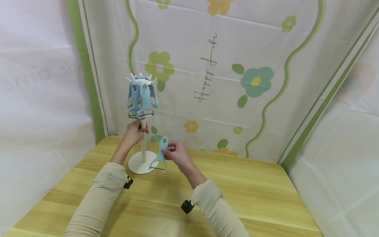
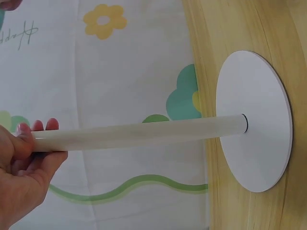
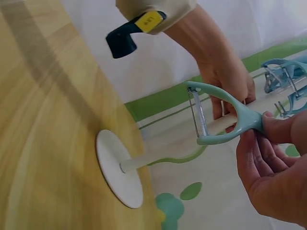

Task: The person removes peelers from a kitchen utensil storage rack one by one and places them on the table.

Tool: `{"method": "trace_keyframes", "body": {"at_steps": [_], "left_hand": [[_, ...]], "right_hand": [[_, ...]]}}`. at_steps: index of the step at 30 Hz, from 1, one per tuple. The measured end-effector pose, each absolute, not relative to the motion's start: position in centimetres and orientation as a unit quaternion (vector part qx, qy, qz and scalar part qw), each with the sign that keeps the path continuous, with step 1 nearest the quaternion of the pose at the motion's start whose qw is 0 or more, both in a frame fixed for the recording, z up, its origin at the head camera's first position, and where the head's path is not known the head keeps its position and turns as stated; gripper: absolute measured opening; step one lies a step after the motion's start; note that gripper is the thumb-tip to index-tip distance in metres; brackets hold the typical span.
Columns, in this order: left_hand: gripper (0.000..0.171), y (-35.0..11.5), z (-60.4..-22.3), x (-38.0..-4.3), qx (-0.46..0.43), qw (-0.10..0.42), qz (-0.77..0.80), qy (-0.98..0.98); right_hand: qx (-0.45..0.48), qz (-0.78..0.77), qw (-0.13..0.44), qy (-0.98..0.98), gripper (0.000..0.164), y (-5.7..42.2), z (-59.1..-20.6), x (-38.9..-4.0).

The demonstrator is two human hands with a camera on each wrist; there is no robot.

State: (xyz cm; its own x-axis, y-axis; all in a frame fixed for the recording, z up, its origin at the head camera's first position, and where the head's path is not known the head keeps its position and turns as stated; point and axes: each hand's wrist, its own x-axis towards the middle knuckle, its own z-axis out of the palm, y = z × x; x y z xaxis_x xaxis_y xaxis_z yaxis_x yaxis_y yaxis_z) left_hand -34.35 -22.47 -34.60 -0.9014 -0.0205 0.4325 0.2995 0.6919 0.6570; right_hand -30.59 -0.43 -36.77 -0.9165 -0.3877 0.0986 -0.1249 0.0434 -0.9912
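A white stand (image 1: pixel 143 141) with a round base (image 2: pixel 254 158) is upright on the table, its top ringed by hooks. Several blue peelers (image 1: pixel 145 98) hang from those hooks. Just below them, my left hand (image 1: pixel 135 132) grips the pole, fingers and thumb around it. To the right of the pole, my right hand (image 1: pixel 178 154) pinches a light teal peeler (image 1: pixel 161 152) by its handle, blade end down. In the right wrist view this peeler (image 3: pixel 242 120) shows its blade and forked head, apart from the stand.
The wooden table (image 1: pixel 237 191) runs up to a white curtain (image 1: pixel 183 39) printed with flowers and lettering. More white curtain panels (image 1: pixel 38 98) with green edging stand at left and right. A black wrist camera (image 1: pixel 187 206) sits by the right sleeve.
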Motion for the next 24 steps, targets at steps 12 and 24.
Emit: {"method": "trace_keyframes", "body": {"at_steps": [12, 24], "left_hand": [[0.006, -22.3, -34.5, -34.2, -0.072, 0.197, -0.394, -0.895], [0.004, -22.2, -34.5, -34.2, -0.071, 0.203, -0.39, -0.896]], "right_hand": [[-0.16, -0.681, 0.126, 0.704, 0.009, -1.7, -41.1, -29.2], [-0.113, -0.671, 0.15, 0.718, 0.008, -2.1, -44.1, -27.6]]}}
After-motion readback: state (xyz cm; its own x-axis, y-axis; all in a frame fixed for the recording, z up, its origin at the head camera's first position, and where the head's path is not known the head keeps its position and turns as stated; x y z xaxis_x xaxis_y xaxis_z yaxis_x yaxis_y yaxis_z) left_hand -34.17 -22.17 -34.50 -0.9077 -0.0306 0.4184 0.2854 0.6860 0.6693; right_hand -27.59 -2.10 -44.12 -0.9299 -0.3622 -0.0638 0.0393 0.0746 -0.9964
